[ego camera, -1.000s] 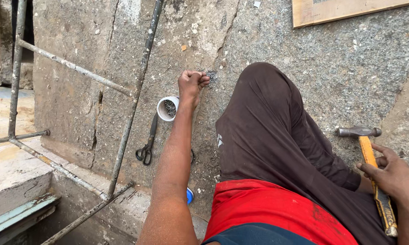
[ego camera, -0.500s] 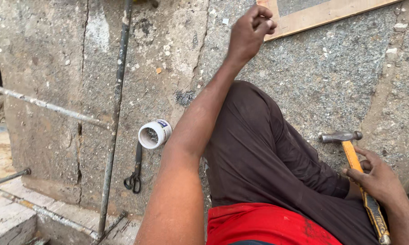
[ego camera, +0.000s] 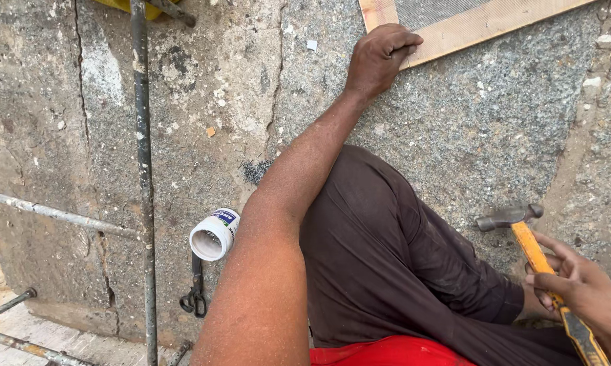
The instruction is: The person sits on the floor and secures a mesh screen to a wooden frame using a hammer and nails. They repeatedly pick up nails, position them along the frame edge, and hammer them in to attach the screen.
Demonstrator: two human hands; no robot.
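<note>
The stone floor (ego camera: pixel 522 122) fills almost the whole view. A person sits on it, with a knee in brown cloth (ego camera: pixel 380 257) in the middle.

At 1 o'clock lies a flat wood frame (ego camera: pixel 481 30) with grey mesh inside. Its near edge runs from 12 o'clock up toward 2 o'clock. Only one corner shows.

A thin metal bar (ego camera: pixel 143 169) runs from 11 o'clock down to 7 o'clock, well apart from the hands.

The left hand (ego camera: pixel 380 57) reaches far out to 12 o'clock. It is curled tight and rests on the corner of the frame. It may pinch something small, but that is too tiny to see.

The right hand (ego camera: pixel 583 291) sits low at 4 o'clock, well apart from the frame. Its fingers wrap the yellow handle of a hammer (ego camera: pixel 536 257). The hammer's long line runs from 5 o'clock up toward 11 o'clock. Its grey head is on the far end, nearest the frame. The frame corner lies at about 11 o'clock from the hammer head. So the left hand is the nearer one.

A small white tub (ego camera: pixel 214 236) lies on its side at 8 o'clock. Scissors (ego camera: pixel 196 288) lie just under it. A little heap of nails (ego camera: pixel 255 171) lies near the left arm.
</note>
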